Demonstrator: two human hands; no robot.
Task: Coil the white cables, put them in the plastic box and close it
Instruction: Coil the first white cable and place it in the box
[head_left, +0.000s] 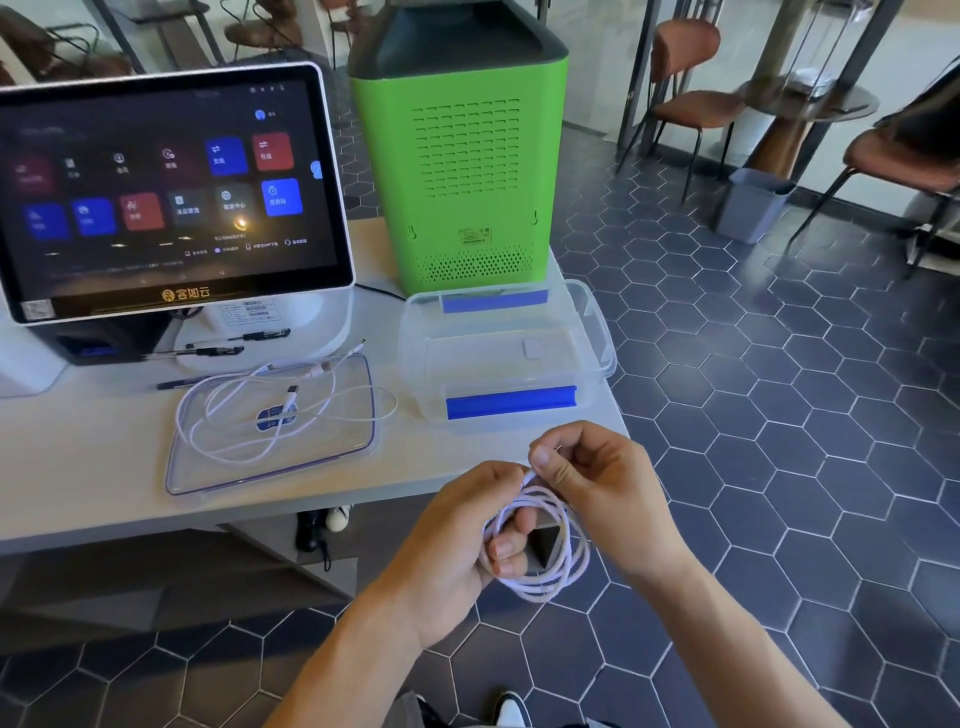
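The left hand (467, 535) holds a coiled white cable (540, 545) in its grip, fingers curled through several round loops that hang off the near edge of the bench (78, 467), over the floor. The right hand (597, 478) pinches the cable's end at the top of the coil, thumb and forefinger closed on it. The cable is thin, white and wound into a neat ring.

A second white cable (280, 410) lies loose and uncoiled on the clear lid (234, 478), which rests flat on the bench to the left; its plugs lie near the lid's far edge. The lid carries a small blue oval label (270, 418), too small to read. Right of the lid stands the clear plastic box (592, 338), open, with blue clips (509, 405) at its near and far sides and nothing seen inside but a small pale sticker.

Behind are a touchscreen terminal (166, 192) with app tiles and the logo "客如云", and a green machine (467, 156).
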